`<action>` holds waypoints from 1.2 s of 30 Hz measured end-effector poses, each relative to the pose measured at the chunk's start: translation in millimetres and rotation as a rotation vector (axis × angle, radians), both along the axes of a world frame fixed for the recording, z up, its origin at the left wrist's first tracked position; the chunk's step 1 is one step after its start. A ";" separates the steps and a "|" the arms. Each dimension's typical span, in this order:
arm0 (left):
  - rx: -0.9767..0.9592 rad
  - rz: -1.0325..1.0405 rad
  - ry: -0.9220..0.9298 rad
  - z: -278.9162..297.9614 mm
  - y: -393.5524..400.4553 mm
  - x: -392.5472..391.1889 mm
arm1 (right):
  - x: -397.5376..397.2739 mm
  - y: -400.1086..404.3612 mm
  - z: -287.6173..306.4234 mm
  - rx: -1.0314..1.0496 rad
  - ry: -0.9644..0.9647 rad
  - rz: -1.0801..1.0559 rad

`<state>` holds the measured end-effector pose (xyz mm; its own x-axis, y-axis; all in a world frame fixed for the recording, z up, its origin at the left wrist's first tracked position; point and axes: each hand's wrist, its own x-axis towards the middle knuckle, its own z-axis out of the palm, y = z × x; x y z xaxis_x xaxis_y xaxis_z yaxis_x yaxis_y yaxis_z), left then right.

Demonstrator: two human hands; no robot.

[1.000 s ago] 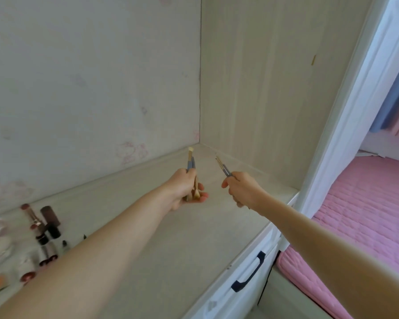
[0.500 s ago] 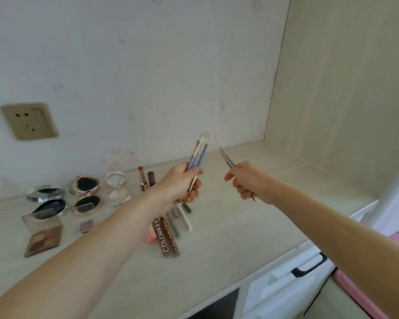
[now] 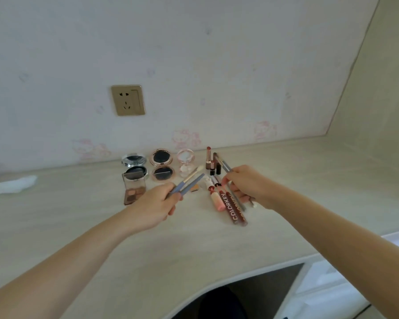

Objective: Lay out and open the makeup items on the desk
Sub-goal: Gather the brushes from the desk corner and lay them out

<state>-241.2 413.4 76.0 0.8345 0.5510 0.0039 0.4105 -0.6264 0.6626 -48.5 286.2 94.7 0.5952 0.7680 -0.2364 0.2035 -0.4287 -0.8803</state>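
Note:
My left hand [image 3: 156, 204] grips two blue-handled makeup brushes [image 3: 189, 181], their tips pointing up and to the right. My right hand [image 3: 248, 186] holds a single thin blue-handled brush [image 3: 225, 165] above the row of lip products. On the desk [image 3: 194, 245] lie two brown lip gloss tubes [image 3: 232, 209], a pink tube [image 3: 217, 201], an upright open lipstick [image 3: 209, 155], open round compacts [image 3: 162, 164] and an open eyeshadow palette [image 3: 134, 189].
A gold wall socket [image 3: 127, 100] sits on the back wall. A white tissue [image 3: 15, 184] lies at the desk's far left. A side panel [image 3: 378, 100] closes the desk on the right. The desk's curved front edge [image 3: 251, 273] runs below my arms.
The view has swung left from the bed and the side panel to the makeup spread. Both hands, still holding their brushes, have come down over the items.

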 end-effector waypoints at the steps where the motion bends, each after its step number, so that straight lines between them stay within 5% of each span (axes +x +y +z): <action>1: 0.058 -0.003 0.004 -4.3 3.0 -10.6 | -8.2 4.1 -2.5 0.002 0.022 0.007; 16: 0.749 -0.113 0.346 -40.7 16.4 -66.2 | -55.2 23.3 -18.1 -0.162 -0.208 0.276; 24: 1.037 -0.227 0.069 -72.6 32.4 -60.5 | -54.3 25.4 -20.2 -0.184 -0.301 0.372; 36: 1.215 -0.207 0.030 -75.7 31.5 -64.2 | -52.5 30.9 -28.5 -0.185 -0.288 0.370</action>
